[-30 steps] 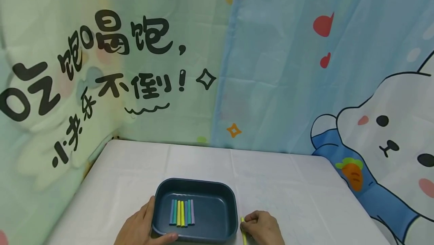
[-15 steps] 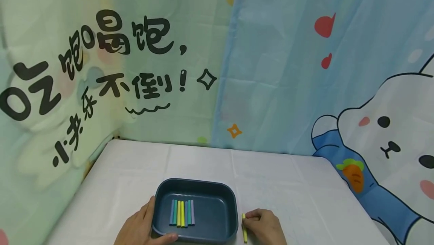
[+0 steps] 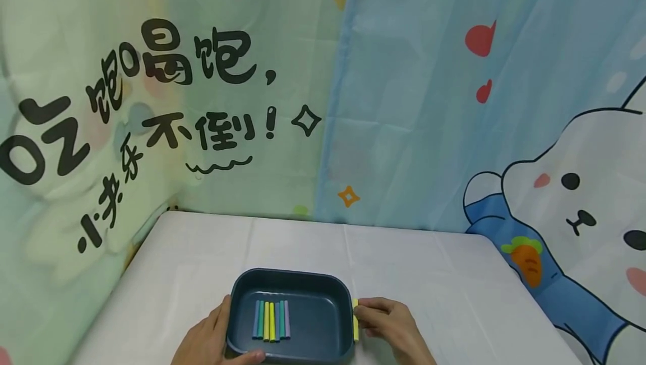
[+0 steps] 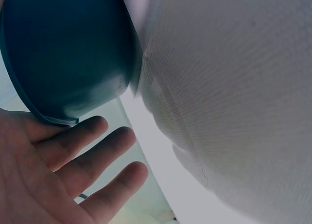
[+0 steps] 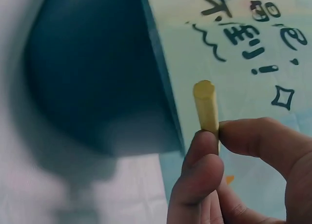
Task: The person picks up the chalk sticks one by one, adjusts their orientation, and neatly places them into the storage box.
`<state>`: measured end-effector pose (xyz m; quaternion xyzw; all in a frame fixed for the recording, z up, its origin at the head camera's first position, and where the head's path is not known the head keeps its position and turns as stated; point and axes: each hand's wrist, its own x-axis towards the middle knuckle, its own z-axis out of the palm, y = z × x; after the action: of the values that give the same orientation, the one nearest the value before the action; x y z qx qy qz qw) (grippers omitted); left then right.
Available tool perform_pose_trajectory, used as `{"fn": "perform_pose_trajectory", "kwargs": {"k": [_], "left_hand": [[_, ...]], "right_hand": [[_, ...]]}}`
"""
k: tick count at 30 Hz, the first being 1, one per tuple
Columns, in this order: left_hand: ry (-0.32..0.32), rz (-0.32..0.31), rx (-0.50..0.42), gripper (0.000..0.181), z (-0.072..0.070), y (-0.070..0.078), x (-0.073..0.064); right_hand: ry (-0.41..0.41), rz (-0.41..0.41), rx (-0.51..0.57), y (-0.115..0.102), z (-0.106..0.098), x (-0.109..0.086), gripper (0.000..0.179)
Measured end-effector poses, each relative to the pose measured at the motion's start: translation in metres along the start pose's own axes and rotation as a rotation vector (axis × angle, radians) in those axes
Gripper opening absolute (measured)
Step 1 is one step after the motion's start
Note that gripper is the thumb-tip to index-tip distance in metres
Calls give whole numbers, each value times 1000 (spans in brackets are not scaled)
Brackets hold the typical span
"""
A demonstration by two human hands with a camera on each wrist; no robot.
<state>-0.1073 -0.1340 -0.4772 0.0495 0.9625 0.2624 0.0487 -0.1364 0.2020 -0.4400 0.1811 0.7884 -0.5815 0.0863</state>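
Note:
A dark blue rectangular tray (image 3: pixel 323 343) stands on the white-covered table. In its left half lies a tidy row of several chalk sticks (image 3: pixel 271 321) in blue, teal, yellow and purple. My left hand (image 3: pixel 204 336) holds the tray's near left corner, thumb on the front rim, fingers along the left side. The left wrist view shows the tray wall (image 4: pixel 73 53) against the forefinger, the other fingers extended. Just outside the tray's right rim, my right hand (image 3: pixel 391 324) pinches a yellow chalk stick (image 5: pixel 207 109) between thumb and fingers, its end pointing away from the hand.
White cloth (image 3: pixel 429 275) covers the table on both sides of the tray. Behind it hangs a printed curtain (image 3: pixel 404 129) with black lettering at left and a white cartoon animal (image 3: pixel 580 185) at right.
My right hand has brought the yellow chalk stick up and left from beside the tray to its right rim. The left hand and the row of chalk have stayed in place.

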Motion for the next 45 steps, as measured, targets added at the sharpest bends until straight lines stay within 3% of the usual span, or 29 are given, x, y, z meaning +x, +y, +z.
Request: {"fn": "perform_pose_trajectory", "kwargs": {"k": [7, 31, 37, 45], "left_hand": [[13, 12, 9, 130, 1, -2, 1], [16, 18, -25, 131, 0, -2, 1], [23, 30, -16, 130, 0, -1, 1], [0, -20, -19, 135, 1, 0, -1]], "right_hand": [[-8, -20, 68, -15, 11, -2, 43], [-87, -209, -21, -42, 52, -4, 35], [-79, -226, -61, -42, 62, 2, 32], [-90, -223, -90, -34, 78, 6, 29]]}}
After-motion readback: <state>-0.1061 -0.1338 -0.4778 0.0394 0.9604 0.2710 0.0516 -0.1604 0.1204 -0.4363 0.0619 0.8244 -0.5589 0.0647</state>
